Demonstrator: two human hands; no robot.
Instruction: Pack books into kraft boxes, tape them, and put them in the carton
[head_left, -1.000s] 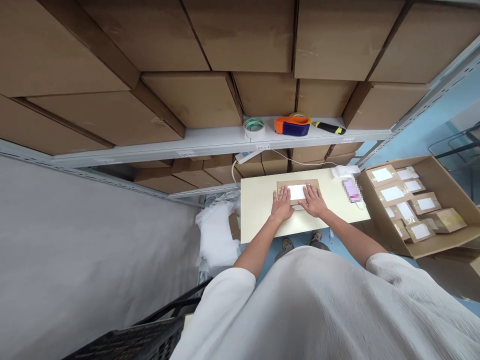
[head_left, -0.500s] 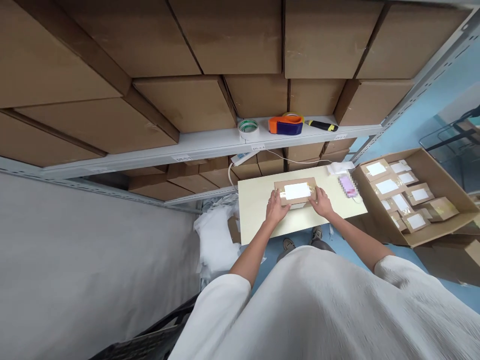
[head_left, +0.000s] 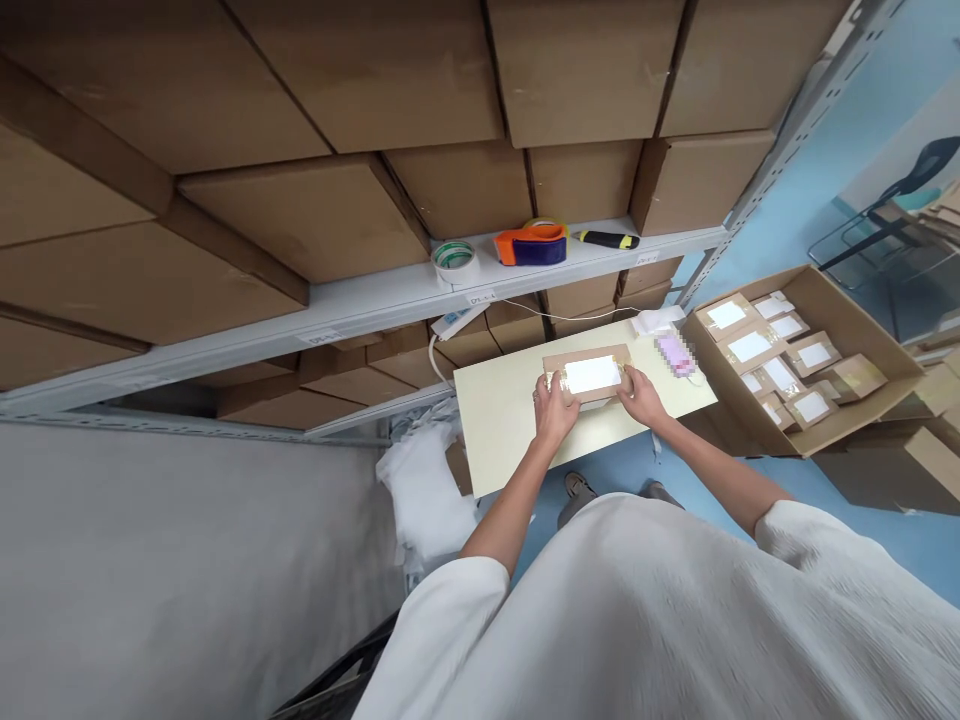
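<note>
A small cardboard box (head_left: pixel 553 362) with a white label (head_left: pixel 592 374) on its top and clear tape near both ends is held over the cream table (head_left: pixel 499 440). My left hand (head_left: pixel 555 408) grips its left end, thumb along the near side. Around the right end, the fingers of my right hand (head_left: pixel 641 395) are closed. Whether the box touches the tabletop I cannot tell. Behind my right hand, a pixelated pink item (head_left: pixel 675 354) lies near a white object (head_left: pixel 656 319) at the table's far right corner.
Right of the table stands a large open carton (head_left: pixel 862 420) with several labelled boxes. A shelf (head_left: pixel 390 292) behind holds a tape roll (head_left: pixel 454 258), an orange and blue tape dispenser (head_left: pixel 531 245) and a cutter (head_left: pixel 606 240). White packing material (head_left: pixel 424 490) lies to the left.
My view has swung to the right, so the shelf and its tools appear farther left. Both hands keep hold of the box, which now looks slightly tilted.
</note>
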